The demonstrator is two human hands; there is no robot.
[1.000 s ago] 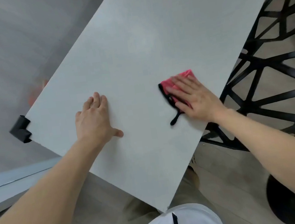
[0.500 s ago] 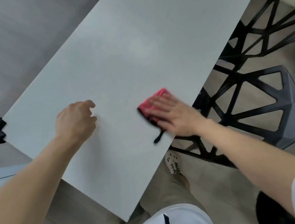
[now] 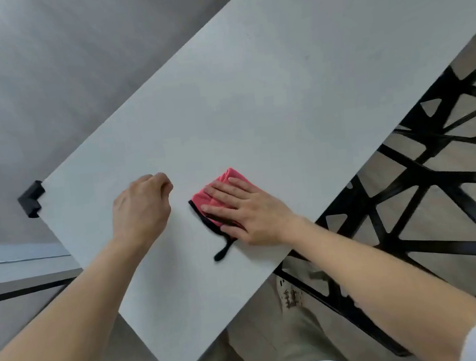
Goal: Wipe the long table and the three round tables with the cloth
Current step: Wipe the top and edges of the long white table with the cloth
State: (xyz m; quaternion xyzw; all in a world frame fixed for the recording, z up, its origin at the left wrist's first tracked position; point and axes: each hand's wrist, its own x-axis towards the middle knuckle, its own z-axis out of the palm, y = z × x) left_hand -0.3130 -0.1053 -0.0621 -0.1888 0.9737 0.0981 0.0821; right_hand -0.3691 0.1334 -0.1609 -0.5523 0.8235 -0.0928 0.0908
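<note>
The long pale grey table runs diagonally from the lower left to the upper right. A folded pink cloth with black trim and a black loop lies on it near the table's near end. My right hand presses flat on the cloth with straight fingers and covers most of it. My left hand rests on the bare tabletop just left of the cloth, its fingers curled under and holding nothing. No round table is in view.
A black corner guard caps the table's far left corner. Black open-lattice chairs stand along the table's right edge. My shoe is on the wooden floor below the near edge. A grey wall lies to the left.
My left hand went from lying flat with spread fingers to curled under. My right hand slid the cloth a little left along the tabletop, closer to the left hand.
</note>
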